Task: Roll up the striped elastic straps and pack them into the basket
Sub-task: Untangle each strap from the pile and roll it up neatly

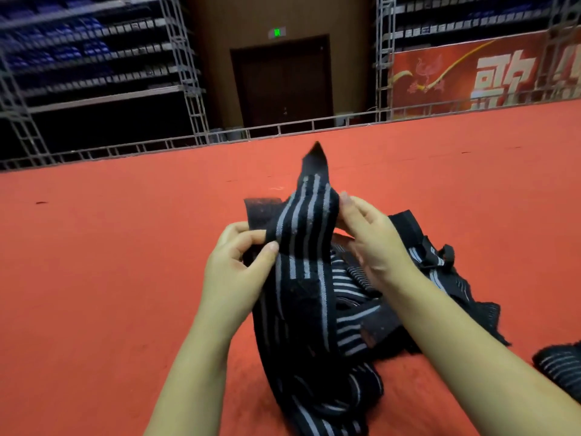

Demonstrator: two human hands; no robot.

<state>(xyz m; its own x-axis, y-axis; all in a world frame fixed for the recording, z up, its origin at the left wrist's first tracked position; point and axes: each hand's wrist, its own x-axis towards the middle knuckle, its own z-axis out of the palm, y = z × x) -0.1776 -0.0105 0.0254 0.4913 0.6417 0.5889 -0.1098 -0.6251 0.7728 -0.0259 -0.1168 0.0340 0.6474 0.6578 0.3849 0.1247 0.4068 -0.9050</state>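
Observation:
A black elastic strap with grey stripes (301, 221) is held up over the red carpet, its dark end pointing away from me. My left hand (239, 265) pinches the strap's left edge between thumb and fingers. On the strap's right edge my right hand (374, 243) grips it with its fingertips. The strap hangs down into a tangled pile of more striped straps (355, 313) lying below and behind my hands. No basket is in view.
Red carpet (110, 247) covers the floor all around. Another striped strap piece (559, 366) lies at the right edge. A low metal rail (283, 130) borders the carpet's far edge, with scaffold shelving, a dark door and a red banner beyond.

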